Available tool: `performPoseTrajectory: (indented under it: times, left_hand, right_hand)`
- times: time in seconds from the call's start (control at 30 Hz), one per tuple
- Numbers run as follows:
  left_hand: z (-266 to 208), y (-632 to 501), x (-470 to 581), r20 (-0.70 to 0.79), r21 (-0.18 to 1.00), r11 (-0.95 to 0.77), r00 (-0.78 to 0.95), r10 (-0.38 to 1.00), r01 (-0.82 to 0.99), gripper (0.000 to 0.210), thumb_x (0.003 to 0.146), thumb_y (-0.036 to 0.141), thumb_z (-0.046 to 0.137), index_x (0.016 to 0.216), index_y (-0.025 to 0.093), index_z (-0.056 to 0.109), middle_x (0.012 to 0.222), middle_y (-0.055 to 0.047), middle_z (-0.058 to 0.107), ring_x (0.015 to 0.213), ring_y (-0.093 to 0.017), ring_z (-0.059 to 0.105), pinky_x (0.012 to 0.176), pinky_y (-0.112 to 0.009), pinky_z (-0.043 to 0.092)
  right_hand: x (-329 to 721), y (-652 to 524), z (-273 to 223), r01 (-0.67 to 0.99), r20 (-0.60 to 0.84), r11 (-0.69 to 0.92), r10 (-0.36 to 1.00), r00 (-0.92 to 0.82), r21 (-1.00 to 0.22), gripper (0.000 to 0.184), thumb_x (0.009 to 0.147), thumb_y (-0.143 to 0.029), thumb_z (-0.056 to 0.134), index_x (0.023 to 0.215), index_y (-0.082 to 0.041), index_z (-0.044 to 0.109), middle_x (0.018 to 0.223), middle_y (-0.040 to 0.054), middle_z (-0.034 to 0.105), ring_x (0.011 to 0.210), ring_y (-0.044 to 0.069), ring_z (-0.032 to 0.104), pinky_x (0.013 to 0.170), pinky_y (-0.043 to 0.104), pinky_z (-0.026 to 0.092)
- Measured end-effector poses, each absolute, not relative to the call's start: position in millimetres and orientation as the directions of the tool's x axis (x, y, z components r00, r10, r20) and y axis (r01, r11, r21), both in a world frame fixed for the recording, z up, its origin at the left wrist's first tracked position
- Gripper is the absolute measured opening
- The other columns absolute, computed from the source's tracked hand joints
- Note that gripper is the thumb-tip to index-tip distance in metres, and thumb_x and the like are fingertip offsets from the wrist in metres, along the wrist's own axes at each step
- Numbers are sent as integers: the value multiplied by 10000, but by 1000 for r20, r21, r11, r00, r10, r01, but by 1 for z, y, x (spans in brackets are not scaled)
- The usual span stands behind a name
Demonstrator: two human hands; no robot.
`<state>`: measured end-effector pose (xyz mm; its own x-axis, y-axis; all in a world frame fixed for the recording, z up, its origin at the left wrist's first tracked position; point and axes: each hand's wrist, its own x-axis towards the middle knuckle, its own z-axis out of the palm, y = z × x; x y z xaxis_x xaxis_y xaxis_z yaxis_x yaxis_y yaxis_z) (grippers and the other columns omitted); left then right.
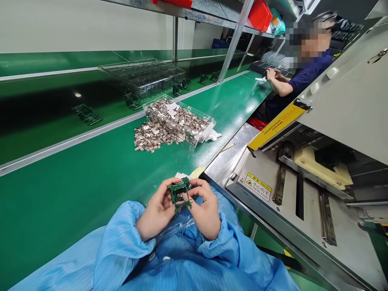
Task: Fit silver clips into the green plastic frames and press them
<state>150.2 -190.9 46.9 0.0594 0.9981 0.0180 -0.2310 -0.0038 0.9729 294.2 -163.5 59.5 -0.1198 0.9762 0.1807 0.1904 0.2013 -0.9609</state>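
Note:
A dark green plastic frame part (181,193) with openings through it is held up in front of my body. My left hand (159,208) grips its left side, and my right hand (206,207) holds its right side, thumb near the lower corner. Just behind the part lies a small white gridded piece (182,176), partly hidden. Farther off on the green bench, a clear plastic tray (209,130) is heaped with small shiny metal pieces (182,119), many spilled to its left.
On the right stands a machine (303,202) with metal rails and a warning label (257,186). Similar green parts (87,114) sit on the conveyor beyond a metal rail (72,138), near a clear compartment tray (145,76). A co-worker (309,76) sits at the far right.

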Motion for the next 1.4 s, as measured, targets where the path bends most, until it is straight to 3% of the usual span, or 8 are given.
performPoseTrajectory:
  times: [0.37,0.53,0.73,0.93,1.07,1.27,1.4]
  left_hand:
    - [44,-186,150,18,964,-19,-7,1000,-264,538,724,178,765,1182,256,493,1090,-20,615,916,-113,636,804,-190,534]
    - [40,-185,150,23,952,-25,-10,1000,-306,529,739,175,755,1186,271,490,1074,-1,631,899,-103,644,810,-192,539]
    - [37,-183,153,24,946,-60,-117,993,-318,498,736,184,761,1151,250,494,1047,0,648,920,-107,645,822,-193,536]
    - [34,-184,155,-42,934,-22,-170,984,-357,525,692,206,793,1115,223,483,1068,-16,654,949,-124,645,839,-211,535]
    - [32,-183,154,-71,927,-3,-184,980,-375,528,688,240,793,1102,217,466,1121,-52,659,986,-158,652,856,-247,535]
    - [33,-183,155,-78,927,8,-171,982,-375,535,705,265,776,1122,227,443,1124,-58,660,984,-171,658,881,-289,531]
    - [39,-185,156,-18,956,-43,-203,979,-291,532,701,272,772,1136,235,469,1055,-34,657,942,-174,658,857,-291,538]
  right_hand:
    - [309,-170,57,181,269,282,959,-93,-942,80,794,-162,653,723,-198,659,1062,81,595,1040,238,559,926,384,408]
    - [310,-167,51,20,252,254,966,-59,-967,93,822,-168,635,736,-197,617,913,57,619,811,179,596,703,299,484]
    - [298,-173,48,-100,72,61,991,-115,-993,57,845,-201,628,895,-206,603,785,22,636,655,157,625,550,247,484]
    - [291,-176,49,207,360,389,918,-166,-898,164,865,-125,579,961,-207,682,862,43,626,679,149,558,565,258,452]
    - [291,-178,50,311,448,508,859,-246,-803,215,902,-108,528,1015,-198,689,881,74,634,785,194,589,646,301,488]
    - [293,-182,53,472,437,590,805,-401,-655,248,925,-119,494,1074,-194,676,882,99,669,794,239,589,684,362,489]
    - [302,-177,58,371,370,476,871,-324,-797,163,927,-162,532,985,-209,677,844,54,689,721,195,613,654,317,492]
